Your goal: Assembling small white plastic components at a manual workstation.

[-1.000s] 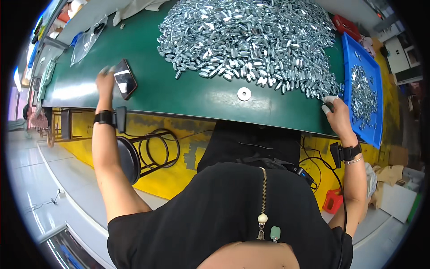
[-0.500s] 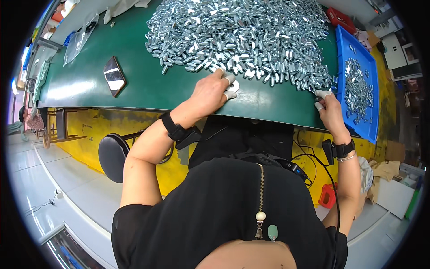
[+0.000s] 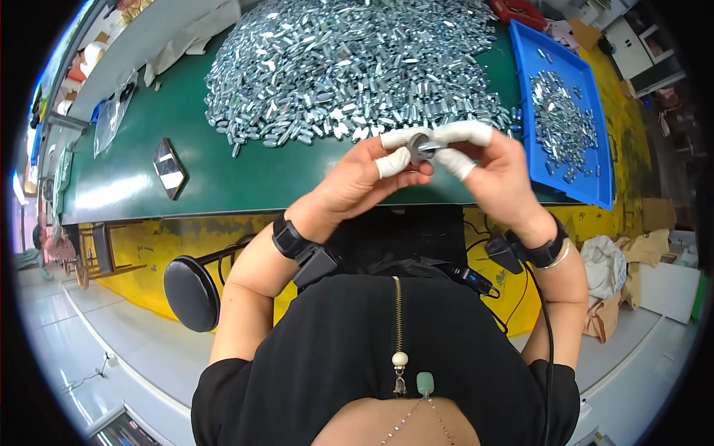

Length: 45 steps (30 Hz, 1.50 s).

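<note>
Green table (image 3: 245, 186) spans the view, under a broad heap of small silvery metal pieces (image 3: 335, 74). Blue tray (image 3: 532, 53) to the right, a looser scatter of the same inside. Left hand (image 3: 361, 178) and right hand (image 3: 500, 178) meet just in front of the heap's near edge, fingertips wrapped in white. Dark phone (image 3: 169, 169) lies well left. Left fingers pinch a round metal disc (image 3: 417, 149), upright; right fingers close on a small shiny piece (image 3: 431, 147) against it.
</note>
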Tool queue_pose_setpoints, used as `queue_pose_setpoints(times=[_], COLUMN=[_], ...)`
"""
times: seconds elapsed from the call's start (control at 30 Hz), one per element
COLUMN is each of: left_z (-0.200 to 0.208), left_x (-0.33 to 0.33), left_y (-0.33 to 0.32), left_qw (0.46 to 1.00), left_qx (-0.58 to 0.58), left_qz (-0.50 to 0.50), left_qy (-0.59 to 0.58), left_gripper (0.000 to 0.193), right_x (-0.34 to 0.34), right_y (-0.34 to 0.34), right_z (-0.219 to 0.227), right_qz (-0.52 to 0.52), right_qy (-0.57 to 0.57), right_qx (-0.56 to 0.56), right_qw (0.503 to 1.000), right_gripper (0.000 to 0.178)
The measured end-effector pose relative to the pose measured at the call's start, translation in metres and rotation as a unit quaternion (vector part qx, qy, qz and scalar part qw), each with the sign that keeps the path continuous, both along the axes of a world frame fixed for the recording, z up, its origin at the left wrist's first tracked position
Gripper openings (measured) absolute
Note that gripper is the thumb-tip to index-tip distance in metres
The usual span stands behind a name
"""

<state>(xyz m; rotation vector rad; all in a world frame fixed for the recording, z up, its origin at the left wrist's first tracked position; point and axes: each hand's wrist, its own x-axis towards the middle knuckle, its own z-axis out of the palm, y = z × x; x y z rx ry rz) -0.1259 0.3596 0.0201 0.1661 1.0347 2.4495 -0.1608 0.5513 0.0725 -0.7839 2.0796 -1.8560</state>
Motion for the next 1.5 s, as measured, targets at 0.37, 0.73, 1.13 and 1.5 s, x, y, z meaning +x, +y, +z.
queue_pose_setpoints(times=[0.37,0.73,1.13,1.5], left_z=[0.011,0.013,0.023,0.019], left_x=[0.002,0.006,0.007,0.004], left_y=[0.019,0.025,0.029,0.024], left_qw=[0.990,0.951,0.927,0.904], left_qx=[-0.072,-0.118,-0.154,-0.230], left_qz=[0.104,0.196,0.217,0.242], left_qy=[0.069,0.211,0.266,0.266], left_gripper=[0.047,0.050,0.047,0.047], right_x=[-0.001,-0.004,-0.002,-0.003], right_y=[0.006,0.002,0.002,0.001], right_z=[0.000,0.001,0.013,0.005], right_qz=[-0.069,-0.068,-0.063,-0.049], right_qy=[0.194,0.151,0.046,0.108], right_qx=[0.100,0.061,0.062,-0.002], right_qw=[0.973,0.984,0.995,0.993], right_gripper=[0.016,0.013,0.007,0.009])
